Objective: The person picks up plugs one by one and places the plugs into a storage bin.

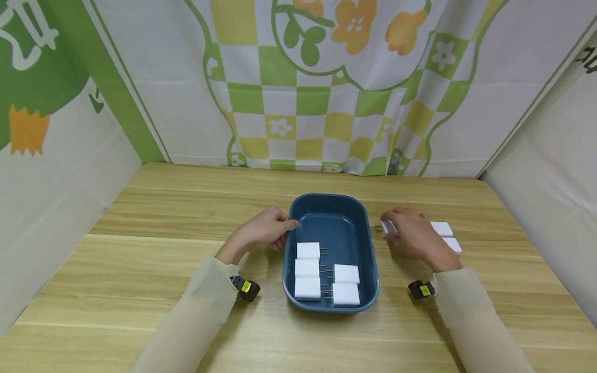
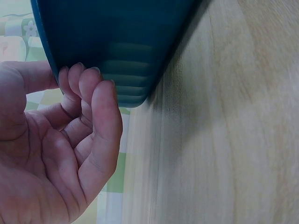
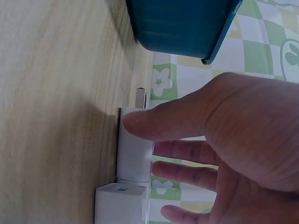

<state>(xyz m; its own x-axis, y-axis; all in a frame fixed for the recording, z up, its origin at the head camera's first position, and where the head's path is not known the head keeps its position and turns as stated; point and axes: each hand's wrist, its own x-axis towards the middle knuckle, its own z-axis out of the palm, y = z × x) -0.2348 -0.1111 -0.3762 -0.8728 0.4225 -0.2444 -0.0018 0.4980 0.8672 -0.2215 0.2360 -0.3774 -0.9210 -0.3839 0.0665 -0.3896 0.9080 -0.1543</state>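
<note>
At the middle of the table is a blue plastic tray (image 1: 333, 204) with white plug-in chargers, three in a column at its left (image 1: 307, 268) and two at its right (image 1: 345, 293). Their metal prongs point inward. My left hand (image 1: 267, 228) pinches the tray's left rim, thumb over the edge and fingertips against the outer wall (image 2: 126, 51). Right of the tray, my right hand (image 1: 412, 233) holds another white charger (image 3: 135, 154) between thumb and fingers, close to the tabletop, prongs facing the tray. Part of this charger is hidden by the hand in the head view.
Two more white chargers (image 1: 441, 228) lie on the wooden table (image 1: 186, 207) just right of the right hand, partly covered by it. A patterned curtain (image 1: 312, 103) hangs at the table's back edge, with cloth walls on both sides.
</note>
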